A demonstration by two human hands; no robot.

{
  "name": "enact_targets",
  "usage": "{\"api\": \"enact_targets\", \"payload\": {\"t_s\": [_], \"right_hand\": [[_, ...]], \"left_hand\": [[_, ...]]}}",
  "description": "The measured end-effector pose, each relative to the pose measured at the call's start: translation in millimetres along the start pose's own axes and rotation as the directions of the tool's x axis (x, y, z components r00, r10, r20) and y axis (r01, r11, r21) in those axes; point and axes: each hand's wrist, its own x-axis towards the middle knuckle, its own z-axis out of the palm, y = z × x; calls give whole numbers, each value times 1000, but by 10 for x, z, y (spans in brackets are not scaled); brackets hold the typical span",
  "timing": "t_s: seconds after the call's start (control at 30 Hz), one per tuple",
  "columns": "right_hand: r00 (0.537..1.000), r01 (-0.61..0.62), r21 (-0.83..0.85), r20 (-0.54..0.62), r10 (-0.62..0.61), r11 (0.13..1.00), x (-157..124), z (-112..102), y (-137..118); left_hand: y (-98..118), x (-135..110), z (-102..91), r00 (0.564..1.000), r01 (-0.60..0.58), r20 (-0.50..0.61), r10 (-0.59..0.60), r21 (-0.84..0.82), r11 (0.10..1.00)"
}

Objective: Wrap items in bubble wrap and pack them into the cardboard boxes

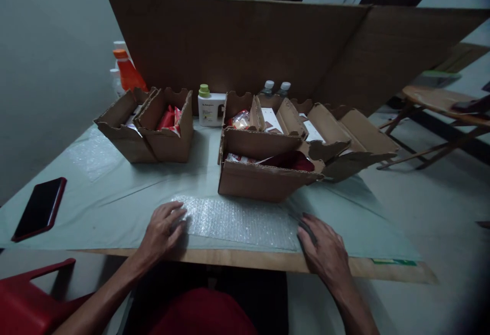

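Note:
A strip of bubble wrap lies flat near the front edge of the table. My left hand rests at its left end, fingers apart and touching the plastic. At the other end, my right hand is closed around a dark slim tool, whose thin tip points left over the wrap; its exact kind is hard to make out. Just behind the wrap stands a cardboard box holding a dark red item and some packets.
More open cardboard boxes stand left and right, with packets inside. A white bottle with a green cap is between them. A phone lies at left. A tall cardboard panel closes off the back. A red stool is lower left.

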Motion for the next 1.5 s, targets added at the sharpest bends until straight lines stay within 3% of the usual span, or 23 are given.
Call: {"api": "enact_targets", "payload": {"t_s": [0.13,0.27,0.37,0.43,0.57,0.7,0.77,0.83,0.93,1.03,1.1,1.2,1.27,1.3,1.37,1.43,1.5], "right_hand": [[999,-2,7,55,1,1000,232,156,-248],[998,19,118,52,-25,993,263,248,-390],[996,-71,292,67,54,954,110,130,-428],[985,-154,437,141,101,886,-71,11,-501],[936,-265,683,353,10,681,-477,-120,-931],[859,-415,768,507,-67,488,-670,-47,-1527],[848,-449,774,526,-59,447,-680,15,-1714],[864,-421,792,498,-70,443,-672,60,-1784],[842,-364,797,502,-194,483,-677,86,-1747],[773,-424,754,590,-234,502,-685,65,-1723],[743,-524,741,639,-200,421,-645,31,-1778],[734,-607,770,639,-232,197,-493,-9,-1922],[778,-584,808,585,-230,78,-369,-18,-1987],[806,-557,829,554,-208,53,-314,-19,-1995],[858,-483,867,497,-131,123,-226,-19,-1963],[914,-340,873,393,-95,349,-167,-10,-1898],[955,-94,802,239,-173,589,-123,30,-1850]], "left_hand": [[-17,0,-164,964,255,-13,-266,332,908],[32,-27,-159,924,336,66,-376,326,884],[13,31,-173,928,353,44,-370,215,911],[-38,166,-261,943,330,-21,-332,194,924],[-77,750,-431,982,174,-111,-150,254,951],[39,1403,-260,999,34,-26,-29,242,970],[67,1498,-138,1000,-28,-2,29,222,975],[44,1342,-80,996,-82,-10,86,183,980],[10,688,-149,989,-151,12,150,87,985],[171,-119,-328,947,-222,220,234,-77,972],[381,-493,-415,915,-207,312,256,-183,961],[630,-625,-372,960,-97,223,169,-301,949],[649,-485,-236,992,83,120,-46,-330,940],[616,-384,-157,983,180,79,-163,-321,930],[504,-181,-11,944,326,39,-328,-260,909],[387,-35,92,929,369,36,-369,-197,908],[313,32,152,930,365,36,-365,-165,916]]}}
